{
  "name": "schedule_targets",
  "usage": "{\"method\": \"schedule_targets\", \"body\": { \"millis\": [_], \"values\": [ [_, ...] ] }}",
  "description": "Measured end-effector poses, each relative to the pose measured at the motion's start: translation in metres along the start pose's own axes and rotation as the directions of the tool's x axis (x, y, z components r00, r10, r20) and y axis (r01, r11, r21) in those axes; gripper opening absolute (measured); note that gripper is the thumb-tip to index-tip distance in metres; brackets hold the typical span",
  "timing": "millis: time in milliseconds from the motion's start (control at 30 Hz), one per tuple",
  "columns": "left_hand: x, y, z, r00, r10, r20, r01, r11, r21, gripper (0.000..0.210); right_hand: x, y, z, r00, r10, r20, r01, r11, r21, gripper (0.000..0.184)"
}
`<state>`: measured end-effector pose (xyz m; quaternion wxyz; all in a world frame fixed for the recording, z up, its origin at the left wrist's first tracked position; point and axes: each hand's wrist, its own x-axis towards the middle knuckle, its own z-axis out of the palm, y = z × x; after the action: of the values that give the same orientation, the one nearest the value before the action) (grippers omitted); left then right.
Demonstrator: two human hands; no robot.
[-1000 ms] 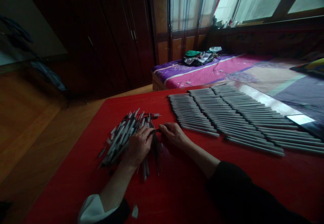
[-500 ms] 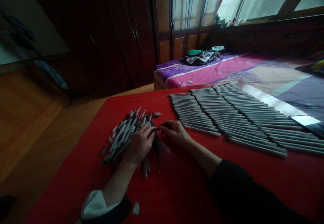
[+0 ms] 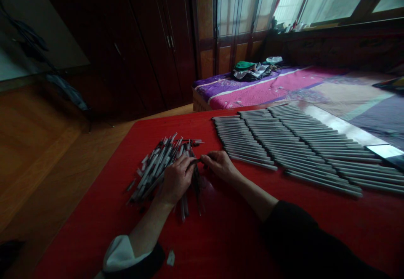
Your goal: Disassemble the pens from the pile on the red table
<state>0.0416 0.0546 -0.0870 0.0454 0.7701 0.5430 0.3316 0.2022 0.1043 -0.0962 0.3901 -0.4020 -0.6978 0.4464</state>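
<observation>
Between both hands is a thin dark piece (image 3: 196, 161), like part of a pen; it is too small and dim to name surely. My left hand (image 3: 176, 178) is closed on its left end, thumb and fingers pinching. At the other end, my right hand (image 3: 220, 164) pinches with its fingertips. Beneath and left of my left hand lies a loose heap of slim pen-like parts (image 3: 154, 165), pale and clear with dark bits. To the right, grey sticks with dark ends (image 3: 246, 138) lie side by side in long slanted rows.
The red table (image 3: 227, 232) carries everything. A small pale scrap (image 3: 171, 258) lies near my left sleeve. At the right edge rests a flat, phone-like device (image 3: 383, 150). Beyond stands a bed (image 3: 284, 87) with folded clothes (image 3: 252, 70); dark wardrobes (image 3: 151, 39) line the back.
The view has shifted very slightly. Both hands keep their pinch on the dark piece, with a little more of it showing between the fingers.
</observation>
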Motion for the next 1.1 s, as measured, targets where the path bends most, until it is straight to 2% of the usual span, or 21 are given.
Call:
{"method": "schedule_targets", "body": {
  "millis": [167,300,467,600,733,867,1100],
  "values": [
    [0.0001,-0.001,0.0,1.0,-0.03,-0.006,0.03,1.0,-0.003,0.016,-0.0004,-0.0029,-0.0022,0.998,-0.043,0.039,0.037,0.989,0.144,0.032],
    [-0.0002,0.0001,-0.0006,1.0,-0.004,0.007,0.004,1.0,0.003,0.017,0.0004,-0.0033,-0.003,1.0,0.003,0.021,-0.004,0.998,0.061,0.036],
    [0.0001,-0.0001,-0.0007,1.0,-0.015,-0.013,0.015,1.0,0.014,0.016,0.0014,-0.0009,-0.0016,0.999,-0.026,0.045,0.019,0.989,0.148,0.031],
    [-0.0003,-0.0016,0.0001,1.0,-0.01,-0.006,0.01,1.0,0.001,0.017,0.0012,-0.0012,-0.0013,0.999,-0.004,0.034,0.001,0.996,0.087,0.037],
    [-0.0006,-0.0025,0.0016,1.0,-0.014,-0.007,0.014,1.0,-0.021,0.017,0.0004,-0.0041,-0.0012,0.998,-0.046,0.046,0.04,0.991,0.126,0.031],
    [-0.0004,-0.0023,0.0021,1.0,-0.002,0.007,0.002,1.0,-0.007,0.017,0.0008,-0.0027,-0.0012,0.999,0.007,0.033,-0.008,0.999,0.053,0.035],
    [-0.0026,-0.002,0.0023,0.995,0.099,0.026,-0.102,0.989,0.107,0.02,-0.0011,0.0001,0.0005,0.998,0.059,0.023,-0.06,0.997,0.05,0.038]
  ]
}}
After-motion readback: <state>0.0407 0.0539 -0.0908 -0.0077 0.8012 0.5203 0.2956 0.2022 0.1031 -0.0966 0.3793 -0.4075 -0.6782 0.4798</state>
